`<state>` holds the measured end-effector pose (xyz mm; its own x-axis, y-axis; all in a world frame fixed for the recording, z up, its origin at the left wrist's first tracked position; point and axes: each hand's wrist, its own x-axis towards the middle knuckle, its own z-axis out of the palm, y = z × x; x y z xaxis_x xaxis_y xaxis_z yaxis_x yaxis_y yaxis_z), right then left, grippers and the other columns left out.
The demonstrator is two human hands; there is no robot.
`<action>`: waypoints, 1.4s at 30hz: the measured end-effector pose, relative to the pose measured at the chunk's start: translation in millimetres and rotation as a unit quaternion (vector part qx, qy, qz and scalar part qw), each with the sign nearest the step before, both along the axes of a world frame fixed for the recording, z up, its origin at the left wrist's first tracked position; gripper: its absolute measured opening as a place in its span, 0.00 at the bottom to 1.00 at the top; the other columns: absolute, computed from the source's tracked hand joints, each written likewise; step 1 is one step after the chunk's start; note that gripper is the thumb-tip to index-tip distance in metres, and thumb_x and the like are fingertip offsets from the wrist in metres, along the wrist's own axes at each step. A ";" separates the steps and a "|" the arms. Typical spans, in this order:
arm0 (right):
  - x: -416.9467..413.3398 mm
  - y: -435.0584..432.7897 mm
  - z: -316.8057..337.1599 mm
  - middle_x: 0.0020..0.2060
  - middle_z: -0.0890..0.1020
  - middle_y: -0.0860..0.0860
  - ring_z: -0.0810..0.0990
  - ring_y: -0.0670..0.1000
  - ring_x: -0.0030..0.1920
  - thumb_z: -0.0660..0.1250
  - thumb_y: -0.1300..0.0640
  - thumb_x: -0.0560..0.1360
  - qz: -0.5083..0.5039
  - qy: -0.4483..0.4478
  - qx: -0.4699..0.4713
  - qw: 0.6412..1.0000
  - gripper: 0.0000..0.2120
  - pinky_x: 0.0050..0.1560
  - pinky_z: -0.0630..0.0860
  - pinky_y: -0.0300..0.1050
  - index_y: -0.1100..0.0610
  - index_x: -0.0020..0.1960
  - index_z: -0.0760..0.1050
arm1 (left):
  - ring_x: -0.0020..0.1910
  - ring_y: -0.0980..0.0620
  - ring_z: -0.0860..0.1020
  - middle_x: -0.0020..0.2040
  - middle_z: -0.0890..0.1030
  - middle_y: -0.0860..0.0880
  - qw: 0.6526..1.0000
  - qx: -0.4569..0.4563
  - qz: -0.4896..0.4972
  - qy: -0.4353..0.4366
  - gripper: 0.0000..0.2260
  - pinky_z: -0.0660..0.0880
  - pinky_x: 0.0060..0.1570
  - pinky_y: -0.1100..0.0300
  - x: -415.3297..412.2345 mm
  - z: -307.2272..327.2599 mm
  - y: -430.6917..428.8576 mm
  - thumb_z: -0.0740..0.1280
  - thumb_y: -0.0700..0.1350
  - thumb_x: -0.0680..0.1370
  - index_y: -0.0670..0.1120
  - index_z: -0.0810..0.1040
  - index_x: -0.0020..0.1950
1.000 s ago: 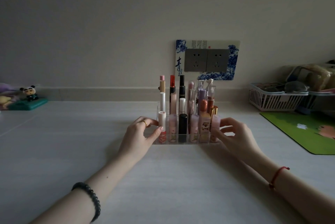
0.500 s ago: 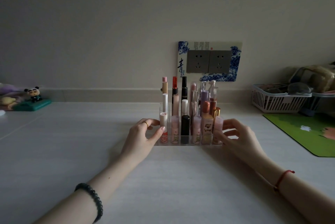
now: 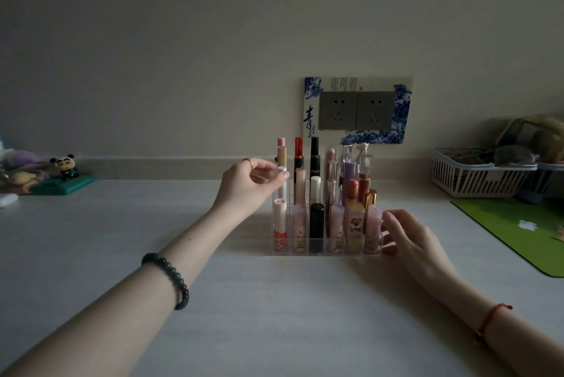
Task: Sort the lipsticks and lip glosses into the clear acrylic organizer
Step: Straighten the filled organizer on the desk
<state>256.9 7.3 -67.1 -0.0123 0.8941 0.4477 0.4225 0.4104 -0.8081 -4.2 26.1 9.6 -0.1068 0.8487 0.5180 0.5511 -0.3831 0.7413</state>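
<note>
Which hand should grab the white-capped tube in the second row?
Probably the left hand: its fingertips pinch the white-capped tube. The right hand rests against the organizer on the other side.

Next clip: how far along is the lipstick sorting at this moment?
Nearly done, it seems. Done: the organizer has a full front row, and the rows behind hold upright tubes. In hand: the left hand pinches the white-capped tube in the left column, behind the front row; the right hand touches the organizer's right side. Left: seating or adjusting that tube; no loose lipstick shows nearby.
</note>
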 end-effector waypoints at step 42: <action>0.4 0.0 -1.0 0.40 0.80 0.48 0.80 0.47 0.39 0.55 0.51 0.77 -0.003 -0.007 0.000 1.000 0.09 0.38 0.77 0.41 0.51 0.48 0.73 | 0.45 0.57 0.76 0.46 0.80 0.55 0.999 0.021 0.024 0.026 0.19 0.70 0.42 0.67 -2.2 -62.6 -30.7 0.73 0.58 0.64 0.50 0.76 0.49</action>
